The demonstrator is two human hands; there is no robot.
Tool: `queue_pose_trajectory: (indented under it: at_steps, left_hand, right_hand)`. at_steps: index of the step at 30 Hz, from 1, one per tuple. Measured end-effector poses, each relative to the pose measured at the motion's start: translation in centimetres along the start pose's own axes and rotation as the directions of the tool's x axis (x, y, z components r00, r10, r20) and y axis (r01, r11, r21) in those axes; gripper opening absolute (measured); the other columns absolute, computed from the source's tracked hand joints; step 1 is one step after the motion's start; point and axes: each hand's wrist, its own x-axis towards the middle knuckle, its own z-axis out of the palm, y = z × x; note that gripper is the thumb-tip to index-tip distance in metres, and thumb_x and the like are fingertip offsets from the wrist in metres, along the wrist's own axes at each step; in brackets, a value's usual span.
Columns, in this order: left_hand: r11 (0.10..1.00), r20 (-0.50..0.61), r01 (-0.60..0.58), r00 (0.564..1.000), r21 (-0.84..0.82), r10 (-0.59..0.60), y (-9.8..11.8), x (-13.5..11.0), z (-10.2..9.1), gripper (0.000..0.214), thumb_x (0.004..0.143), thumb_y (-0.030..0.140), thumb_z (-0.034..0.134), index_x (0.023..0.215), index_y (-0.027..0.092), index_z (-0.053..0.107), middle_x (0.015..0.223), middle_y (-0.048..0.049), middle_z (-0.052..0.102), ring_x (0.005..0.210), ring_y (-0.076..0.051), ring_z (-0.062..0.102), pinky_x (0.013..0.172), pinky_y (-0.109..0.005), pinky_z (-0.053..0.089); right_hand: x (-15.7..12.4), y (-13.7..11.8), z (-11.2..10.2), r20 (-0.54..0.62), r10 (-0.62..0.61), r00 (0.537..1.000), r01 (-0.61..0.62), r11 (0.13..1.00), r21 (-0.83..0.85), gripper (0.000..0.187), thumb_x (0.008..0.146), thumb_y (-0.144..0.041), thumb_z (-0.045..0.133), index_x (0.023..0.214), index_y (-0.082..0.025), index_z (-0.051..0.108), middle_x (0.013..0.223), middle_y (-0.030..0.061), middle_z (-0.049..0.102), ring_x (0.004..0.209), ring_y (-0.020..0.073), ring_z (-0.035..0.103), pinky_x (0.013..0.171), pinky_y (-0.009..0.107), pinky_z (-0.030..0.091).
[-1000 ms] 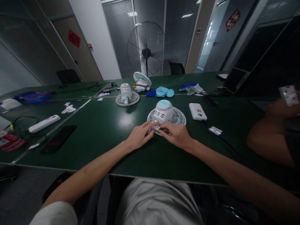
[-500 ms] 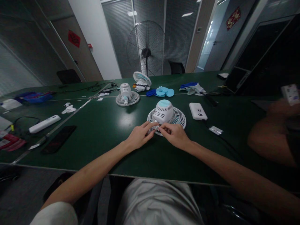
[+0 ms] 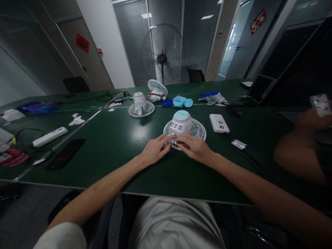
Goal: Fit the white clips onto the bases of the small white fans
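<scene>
Face down on its round grille lies a small white fan, its motor housing with a pale blue cap pointing up. At its near side my left hand pinches a small white fan part between thumb and fingers. From the other side my right hand closes its fingertips on the same part. The exact shape of this part is mostly hidden by the fingers. Both hands rest low over the green table, just in front of the grille.
Behind stand two more white fans, one face down and one tilted. Light blue discs and gloves lie nearby. A white power bank is at right, a black phone at left. Another person's hand holds something.
My right hand's fingers have shifted slightly and straightened over the small white part. My left hand keeps its pinch; the fan has stayed in place.
</scene>
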Motion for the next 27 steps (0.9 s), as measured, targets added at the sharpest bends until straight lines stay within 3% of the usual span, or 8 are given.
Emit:
queue_pose_trajectory:
  at_steps: [7, 18, 27]
  left_hand:
    - [1.0, 0.004, 0.011, 1.0, -0.014, -0.011, 0.16, 0.01, -0.14, 0.039, 0.108, 0.035, 0.043, 0.145, 0.027, 0.05, 0.121, -0.0059, 0.063, 0.083, -0.015, 0.064, 0.079, -0.029, 0.051]
    - [1.0, 0.008, 0.001, 1.0, -0.019, -0.001, -0.01, 0.06, -0.1, 0.039, 0.107, 0.032, 0.045, 0.145, 0.026, 0.051, 0.121, -0.0064, 0.062, 0.087, -0.016, 0.065, 0.079, -0.028, 0.052]
    - [1.0, 0.019, 0.008, 1.0, -0.027, -0.007, 0.13, 0.01, -0.27, 0.039, 0.108, 0.034, 0.042, 0.146, 0.027, 0.05, 0.124, -0.0064, 0.062, 0.084, -0.015, 0.065, 0.08, -0.029, 0.052]
  right_hand:
    - [0.02, -0.33, -0.16, 0.035, 0.059, 0.998, -0.06, 0.998, 0.036, 0.019, 0.105, -0.028, 0.053, 0.121, -0.02, 0.059, 0.111, 0.0091, 0.071, 0.086, 0.019, 0.069, 0.07, 0.03, 0.053]
    - [-0.07, -0.55, 0.19, 0.012, 0.108, 0.994, -0.108, 0.993, 0.039, 0.02, 0.105, -0.034, 0.055, 0.114, -0.017, 0.061, 0.098, 0.0067, 0.071, 0.072, 0.0146, 0.065, 0.061, 0.027, 0.044]
    - [-0.03, -0.65, 0.13, 0.02, 0.131, 0.991, -0.132, 0.99, 0.049, 0.022, 0.104, -0.036, 0.056, 0.113, -0.017, 0.062, 0.095, 0.0064, 0.07, 0.072, 0.0152, 0.064, 0.061, 0.027, 0.044]
